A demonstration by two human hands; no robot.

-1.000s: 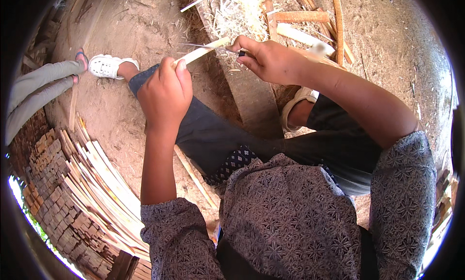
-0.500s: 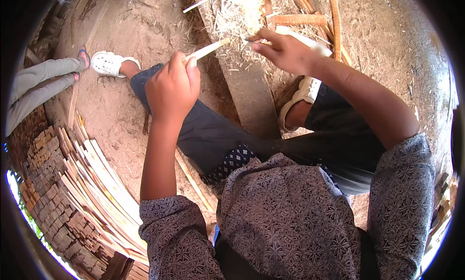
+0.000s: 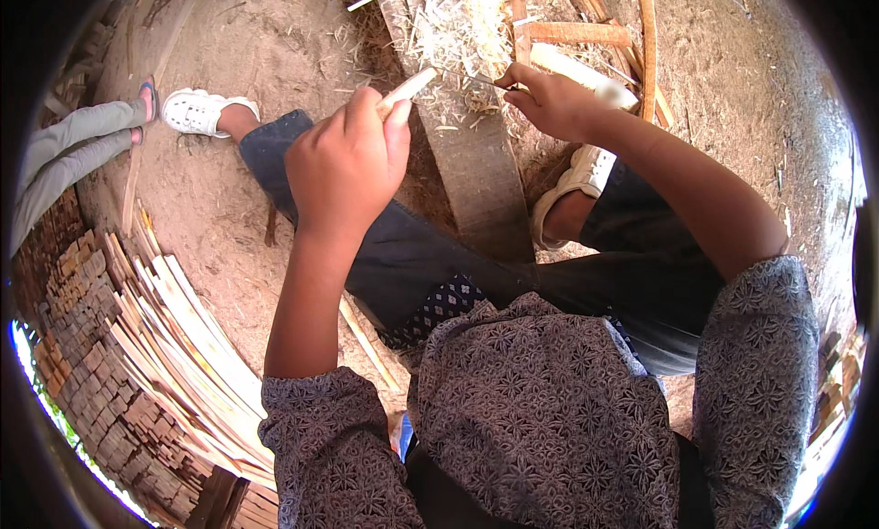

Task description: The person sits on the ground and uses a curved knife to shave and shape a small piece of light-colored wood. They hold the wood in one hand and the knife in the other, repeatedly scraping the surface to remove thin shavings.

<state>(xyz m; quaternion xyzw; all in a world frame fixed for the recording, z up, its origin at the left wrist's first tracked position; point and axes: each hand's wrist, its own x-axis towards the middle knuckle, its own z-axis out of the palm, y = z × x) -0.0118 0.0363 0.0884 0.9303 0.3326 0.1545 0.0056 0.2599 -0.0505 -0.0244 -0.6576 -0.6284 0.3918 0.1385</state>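
My left hand (image 3: pixel 346 167) is closed around a pale wooden stick (image 3: pixel 408 88), whose far end points up and to the right over the plank. In my right hand (image 3: pixel 552 103) is a thin-bladed knife (image 3: pixel 481 77), its handle mostly hidden by the fingers. The blade reaches left toward the tip of the stick; whether it touches I cannot tell. Beneath both lies a thick wooden plank (image 3: pixel 472 172), running between my legs. Curly wood shavings (image 3: pixel 453 30) are heaped on its far part.
Several wood strips (image 3: pixel 577 33) and a pale flat piece (image 3: pixel 586 74) lie beyond my right hand. Long slats (image 3: pixel 183 337) and stacked wood blocks (image 3: pixel 110 410) stand at the left. Another person's legs (image 3: pixel 87 140) show at the far left. My white clogs (image 3: pixel 203 113) rest on the dirt floor.
My left hand has moved right, and the stick is seen more end-on. My right hand has shifted slightly right and down, with the knife blade now more visible.
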